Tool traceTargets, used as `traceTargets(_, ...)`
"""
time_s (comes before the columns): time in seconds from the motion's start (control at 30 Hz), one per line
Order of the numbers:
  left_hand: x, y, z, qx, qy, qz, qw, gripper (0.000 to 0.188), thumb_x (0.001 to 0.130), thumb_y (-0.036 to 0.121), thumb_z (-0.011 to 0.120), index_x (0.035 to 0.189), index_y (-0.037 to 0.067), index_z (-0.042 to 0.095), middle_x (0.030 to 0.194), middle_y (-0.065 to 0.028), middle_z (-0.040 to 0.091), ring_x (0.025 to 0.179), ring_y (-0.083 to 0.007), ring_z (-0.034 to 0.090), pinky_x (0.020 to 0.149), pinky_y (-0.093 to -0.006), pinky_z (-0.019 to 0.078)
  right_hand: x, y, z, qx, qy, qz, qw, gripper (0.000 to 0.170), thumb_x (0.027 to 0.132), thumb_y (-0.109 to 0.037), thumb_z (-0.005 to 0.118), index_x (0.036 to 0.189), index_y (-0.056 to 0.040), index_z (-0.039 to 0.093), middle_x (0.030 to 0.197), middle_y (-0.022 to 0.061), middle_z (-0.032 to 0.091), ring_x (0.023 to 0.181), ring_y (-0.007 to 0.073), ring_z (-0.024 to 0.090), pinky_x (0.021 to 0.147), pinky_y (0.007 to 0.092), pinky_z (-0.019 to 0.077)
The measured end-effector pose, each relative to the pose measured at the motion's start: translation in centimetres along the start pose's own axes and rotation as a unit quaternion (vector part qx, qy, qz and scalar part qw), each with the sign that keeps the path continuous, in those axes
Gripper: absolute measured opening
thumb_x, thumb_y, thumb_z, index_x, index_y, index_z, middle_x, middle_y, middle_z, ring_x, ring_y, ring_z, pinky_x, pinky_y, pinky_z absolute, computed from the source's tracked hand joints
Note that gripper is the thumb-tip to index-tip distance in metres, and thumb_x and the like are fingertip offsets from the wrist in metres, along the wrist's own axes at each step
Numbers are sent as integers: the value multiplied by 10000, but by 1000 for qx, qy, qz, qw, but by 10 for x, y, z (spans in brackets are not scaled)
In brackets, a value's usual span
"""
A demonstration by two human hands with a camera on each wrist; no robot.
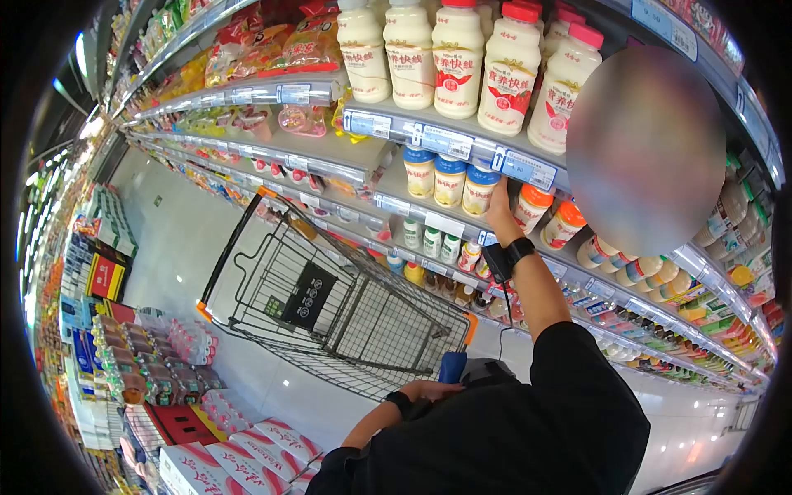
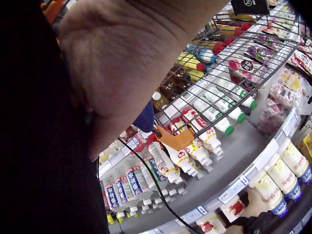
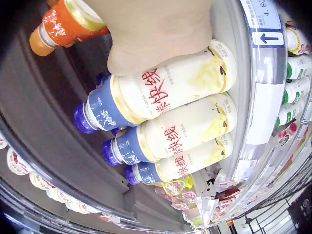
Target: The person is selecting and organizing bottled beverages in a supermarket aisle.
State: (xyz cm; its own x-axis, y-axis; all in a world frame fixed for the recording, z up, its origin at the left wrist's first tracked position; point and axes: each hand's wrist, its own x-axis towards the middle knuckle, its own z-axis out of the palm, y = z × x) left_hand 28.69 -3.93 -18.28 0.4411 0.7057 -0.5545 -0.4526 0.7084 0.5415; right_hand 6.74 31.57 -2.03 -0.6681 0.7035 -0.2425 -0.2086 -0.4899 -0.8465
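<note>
In the head view my right hand (image 1: pixel 500 213) reaches into a shelf, right at the side of a white drink bottle (image 1: pixel 479 191) with a blue cap. The right wrist view shows the same hand (image 3: pixel 158 34) overlapping that bottle (image 3: pixel 180 87), its fingertips hidden. Two similar blue-capped bottles (image 3: pixel 185 129) stand beside it in a row. On the other side is an orange-capped bottle (image 3: pixel 70 24). My left hand (image 1: pixel 433 389) is low in front of the black-clothed body, near the cart's blue part (image 1: pixel 452 367). In the left wrist view this hand (image 2: pixel 122 53) looms close, its fingers mostly hidden.
A wire shopping cart (image 1: pixel 355 305) with orange corners stands along the shelves. Larger white bottles (image 1: pixel 458 62) line the shelf above, with a price-label rail (image 1: pixel 445 140) below them. Drink cartons (image 1: pixel 247 462) and bottle packs (image 1: pixel 140 355) are stacked across the aisle. A cable (image 2: pixel 151 178) hangs nearby.
</note>
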Motion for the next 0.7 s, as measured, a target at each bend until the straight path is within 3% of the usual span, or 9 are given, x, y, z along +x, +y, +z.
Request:
traceTargets(0.07,1,3,2,-59,19,-37,997,627,902,553,403,1337,102,413,1340,-79,454,1153,-195,483,995,-326,354,6,6,-6,-99,78,30,992,642,947,-515,287,1317,-2,401,1351,98,438,1238,208,410,1036,303,290)
traceTargets(0.2,23,-22,-17,-125,9,-51,991,641,878,587,424,1302,108,462,1319,-59,479,1123,-177,504,966,-321,384,-35,15,-2,-177,59,-231,955,505,944,-306,383,1317,35,373,1340,168,420,1242,263,392,1038,338,275)
traceTargets(0.33,18,-19,-18,-112,6,-54,992,674,867,613,418,1322,117,438,1332,-60,466,1149,-187,492,960,-324,390,-88,47,-22,-331,84,-468,815,428,881,-97,484,1272,44,382,1292,206,423,1221,342,383,1037,399,267)
traceTargets(0.4,20,-22,-23,-65,4,-30,997,672,870,613,408,1335,127,424,1328,-64,467,1149,-193,491,959,-322,388,-125,69,-32,-377,41,-416,827,422,824,-82,533,1213,22,406,1237,206,433,1184,366,393,1020,421,284)
traceTargets(0.47,16,-15,-22,49,18,2,999,658,877,605,398,1340,137,419,1308,-69,482,1134,-191,497,950,-316,391,-152,120,-54,-395,-89,-409,818,451,767,-88,578,1184,-1,428,1142,228,484,1084,382,453,946,439,353)
traceTargets(0.5,16,-10,-21,99,26,7,995,648,882,596,393,1342,140,414,1291,-72,493,1122,-187,501,944,-312,392,-177,132,-67,-464,-190,-312,807,388,766,-101,574,1126,-11,461,1072,215,521,1068,367,471,899,450,388)
traceTargets(0.57,14,-5,-18,172,46,3,984,629,893,575,384,1351,144,402,1254,-77,514,1098,-179,509,931,-306,395,-217,150,-88,-516,-398,-273,708,261,733,-146,595,963,-37,538,992,118,558,899,316,527,861,429,399)
traceTargets(0.63,6,14,-12,192,93,-53,976,610,907,543,376,1367,143,371,1245,-87,508,1106,-178,491,937,-303,383,-239,175,-119,-552,-584,-348,483,198,740,-214,577,869,-65,591,933,76,586,846,273,528,866,402,387)
traceTargets(0.7,-4,27,11,181,120,-102,971,602,917,508,384,1384,131,334,1267,-105,469,1125,-181,445,943,-305,358,-268,181,-144,-657,-571,-251,423,189,753,-257,560,806,-82,608,880,58,600,884,244,528,882,394,375)
